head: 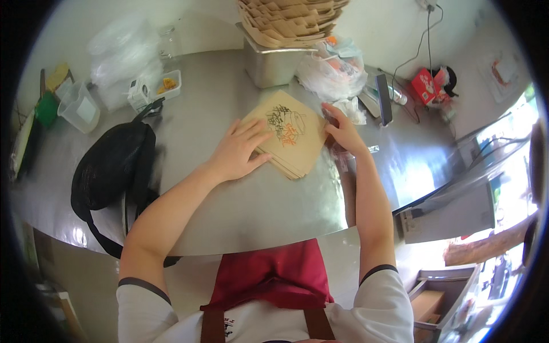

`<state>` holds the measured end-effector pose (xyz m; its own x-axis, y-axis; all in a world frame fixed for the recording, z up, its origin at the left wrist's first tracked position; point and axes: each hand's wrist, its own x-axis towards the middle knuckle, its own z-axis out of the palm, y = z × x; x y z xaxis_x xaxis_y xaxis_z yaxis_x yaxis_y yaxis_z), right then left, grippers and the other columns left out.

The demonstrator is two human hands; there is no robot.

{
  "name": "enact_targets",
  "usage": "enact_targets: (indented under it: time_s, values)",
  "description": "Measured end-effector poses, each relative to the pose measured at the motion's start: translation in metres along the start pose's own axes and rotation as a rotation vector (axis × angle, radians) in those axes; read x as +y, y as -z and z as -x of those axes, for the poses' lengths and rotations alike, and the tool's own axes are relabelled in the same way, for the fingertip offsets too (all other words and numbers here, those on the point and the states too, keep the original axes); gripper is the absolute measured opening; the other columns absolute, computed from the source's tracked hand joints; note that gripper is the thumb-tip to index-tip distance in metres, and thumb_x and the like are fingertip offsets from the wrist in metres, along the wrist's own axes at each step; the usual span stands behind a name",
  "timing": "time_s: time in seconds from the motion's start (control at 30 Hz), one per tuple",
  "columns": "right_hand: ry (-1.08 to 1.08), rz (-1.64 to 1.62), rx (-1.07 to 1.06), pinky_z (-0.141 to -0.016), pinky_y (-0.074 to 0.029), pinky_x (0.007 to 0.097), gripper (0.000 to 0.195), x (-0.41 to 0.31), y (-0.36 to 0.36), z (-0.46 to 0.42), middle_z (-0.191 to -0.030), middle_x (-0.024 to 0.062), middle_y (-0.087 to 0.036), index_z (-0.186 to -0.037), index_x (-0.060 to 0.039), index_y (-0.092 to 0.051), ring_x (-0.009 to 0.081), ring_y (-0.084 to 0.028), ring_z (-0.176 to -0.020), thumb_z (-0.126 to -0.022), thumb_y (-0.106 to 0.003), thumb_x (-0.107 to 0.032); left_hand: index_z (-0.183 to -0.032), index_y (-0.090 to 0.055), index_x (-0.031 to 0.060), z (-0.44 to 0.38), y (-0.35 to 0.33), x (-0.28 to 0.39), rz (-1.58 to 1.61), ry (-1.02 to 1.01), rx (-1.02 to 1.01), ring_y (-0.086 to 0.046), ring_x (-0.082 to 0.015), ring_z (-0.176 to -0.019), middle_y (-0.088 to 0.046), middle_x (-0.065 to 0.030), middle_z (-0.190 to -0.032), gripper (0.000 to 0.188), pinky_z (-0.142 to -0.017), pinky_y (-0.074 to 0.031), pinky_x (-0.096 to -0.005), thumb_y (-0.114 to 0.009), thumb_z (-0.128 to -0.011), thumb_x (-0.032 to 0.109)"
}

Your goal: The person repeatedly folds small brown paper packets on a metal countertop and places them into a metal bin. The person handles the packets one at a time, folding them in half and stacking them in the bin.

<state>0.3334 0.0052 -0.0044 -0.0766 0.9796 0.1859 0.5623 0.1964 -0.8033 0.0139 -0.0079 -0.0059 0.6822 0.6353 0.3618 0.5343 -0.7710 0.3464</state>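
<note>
A stack of brown kraft paper bags (pixel 296 150) with printed writing and a drawing lies at an angle on the metal table (pixel 206 214). My left hand (pixel 242 150) rests flat on the stack's left side, fingers apart, the thumb along its lower left edge. At the right corner of the stack is my right hand (pixel 343 128), fingers bent around a small dark item that is partly hidden; whether it grips this item or the bags' edge is unclear. Beyond the stack stands a deep steel container (pixel 274 66) with a tall pile of kraft paper bags (pixel 291 19) on top.
A black bag (pixel 113 167) with a strap lies at the left, near a clear plastic jug (pixel 80 107) and a small tub (pixel 171 85) with orange pieces. To the right are a filled plastic bag (pixel 332 73), an upright phone (pixel 384 100) and a red packet (pixel 424 85).
</note>
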Motion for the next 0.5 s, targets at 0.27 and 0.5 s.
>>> enact_targets:
  time_s: [0.27, 0.5]
  values:
    - [0.017, 0.046, 0.021, -0.104, -0.031, 0.0313, 0.063, 0.004, 0.000, 0.001, -0.135, 0.0137, -0.046, -0.138, -0.0083, -0.039, 0.0230, -0.043, -0.124, -0.078, -0.059, -0.013, -0.128, -0.051, 0.0121, -0.006, 0.003, 0.002, -0.047, -0.029, -0.016, -0.034, -0.0298, -0.132, -0.041, -0.0166, -0.139, 0.048, -0.109, -0.021, -0.0502, -0.057, -0.088, 0.037]
    - [-0.133, -0.074, 0.229, -0.095, -0.036, 0.0331, 0.038, -0.018, -0.019, 0.000, -0.114, 0.0124, -0.059, -0.110, -0.0002, -0.061, 0.0220, -0.052, -0.109, -0.092, -0.054, -0.033, -0.132, -0.045, 0.0069, -0.007, 0.005, 0.003, -0.013, -0.012, -0.047, -0.030, -0.0296, -0.135, -0.036, -0.0173, -0.143, 0.054, -0.110, -0.020, -0.0499, -0.057, -0.087, 0.034]
